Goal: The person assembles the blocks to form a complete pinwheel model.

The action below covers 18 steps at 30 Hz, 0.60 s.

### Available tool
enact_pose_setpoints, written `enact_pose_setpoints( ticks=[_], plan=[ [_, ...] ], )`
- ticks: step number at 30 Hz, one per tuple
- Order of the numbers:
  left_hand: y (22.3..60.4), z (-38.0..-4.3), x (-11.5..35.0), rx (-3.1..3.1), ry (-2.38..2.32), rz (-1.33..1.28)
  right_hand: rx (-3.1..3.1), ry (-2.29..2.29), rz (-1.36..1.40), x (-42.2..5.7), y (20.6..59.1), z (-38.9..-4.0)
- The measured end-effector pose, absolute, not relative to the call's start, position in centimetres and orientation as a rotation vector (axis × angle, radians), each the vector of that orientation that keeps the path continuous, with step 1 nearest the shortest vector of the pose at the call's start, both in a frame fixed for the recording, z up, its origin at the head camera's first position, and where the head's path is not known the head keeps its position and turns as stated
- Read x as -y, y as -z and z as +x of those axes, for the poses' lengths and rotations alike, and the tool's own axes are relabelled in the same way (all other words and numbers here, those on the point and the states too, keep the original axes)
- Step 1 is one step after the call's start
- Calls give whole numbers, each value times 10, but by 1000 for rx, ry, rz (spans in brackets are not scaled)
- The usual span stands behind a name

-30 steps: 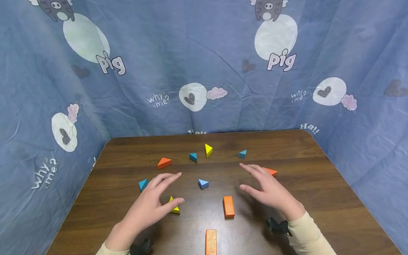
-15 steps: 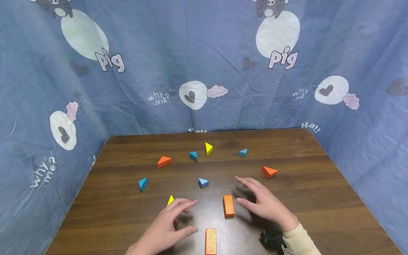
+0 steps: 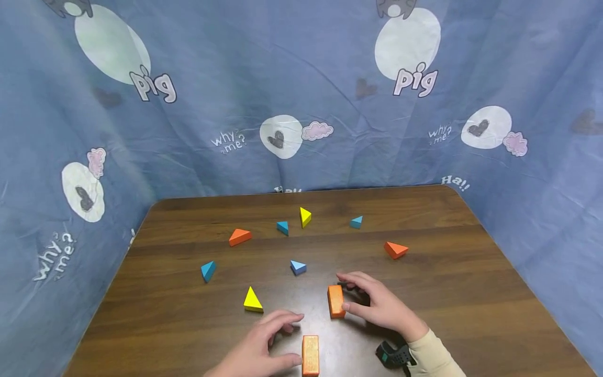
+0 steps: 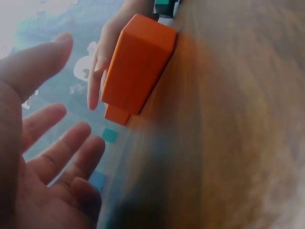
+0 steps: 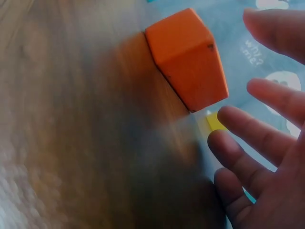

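Two orange rectangular blocks lie on the brown table. My left hand [image 3: 264, 345] hovers at the left side of the front orange block [image 3: 310, 356], thumb tip right by its edge in the head view. The left wrist view shows a gap between its relaxed, spread fingers and that orange block [image 4: 138, 67]. My right hand [image 3: 381, 303] is at the right of the farther orange block [image 3: 336, 301], its thumb overlapping the block's edge in the head view. From the right wrist, its loosely bent fingers appear spaced off the orange block [image 5: 190, 62], with nothing in them.
Beyond the hands lie triangular blocks: a yellow one [image 3: 252, 300] near the left hand, a light blue one [image 3: 298, 267] mid-table, a red one [image 3: 395, 250] at right, and several more farther back. A patterned blue curtain [image 3: 282, 78] hangs behind the table [image 3: 452, 272].
Both hands have lowered toward the orange blocks, the left moving right and nearer the front block, the right moving left to the farther one. The yellow block at left is uncovered now.
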<state>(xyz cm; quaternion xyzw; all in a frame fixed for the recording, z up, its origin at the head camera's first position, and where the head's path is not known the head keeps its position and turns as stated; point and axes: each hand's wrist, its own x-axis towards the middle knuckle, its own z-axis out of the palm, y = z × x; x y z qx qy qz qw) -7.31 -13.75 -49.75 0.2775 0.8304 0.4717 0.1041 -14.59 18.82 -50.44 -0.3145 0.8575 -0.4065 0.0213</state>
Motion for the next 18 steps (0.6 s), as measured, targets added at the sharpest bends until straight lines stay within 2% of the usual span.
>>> enact_pose_setpoints(
  ticks=[3,18],
  plan=[
    [499,-74,137,-2406,-1347,761,-2629,1283,-988,-187,505,-147],
    [504,-71,132,-2400,-1240,801,-2654,1238,-990,-188,507,-146]
  ],
)
